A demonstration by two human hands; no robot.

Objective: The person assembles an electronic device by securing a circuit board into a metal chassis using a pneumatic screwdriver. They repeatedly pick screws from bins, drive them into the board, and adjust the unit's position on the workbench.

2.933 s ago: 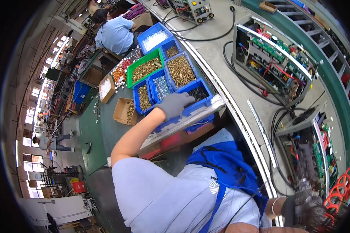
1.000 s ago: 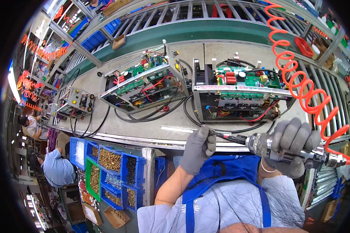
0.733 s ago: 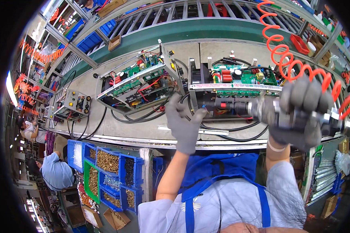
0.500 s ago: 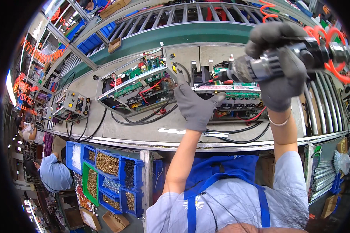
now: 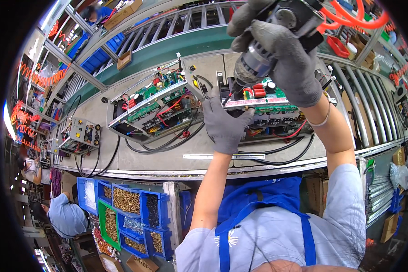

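My right hand (image 5: 290,59), in a grey glove, is closed around a dark and silver power screwdriver (image 5: 255,61) with a red coiled hose (image 5: 358,18). The tool slants down to the left, its bit at the front left corner of a metal-framed circuit unit (image 5: 269,108). My left hand (image 5: 224,127), also gloved in grey, grips that corner with the thumb at the front and fingers along the left side. The bit's very tip is too small to make out. A second such unit (image 5: 154,104) stands just left of my left hand.
Black cables (image 5: 276,158) and a thin metal strip (image 5: 204,157) lie along the bench front. A smaller box-shaped unit (image 5: 80,133) stands farther left. Blue bins (image 5: 156,211) of screws sit below the bench. Rollers (image 5: 371,109) adjoin at right; a green belt (image 5: 167,50) runs behind.
My right hand has brought the screwdriver left, tilting it from nearly level to steeply downward with its bit at the unit's corner. My left hand has stayed at the corner.
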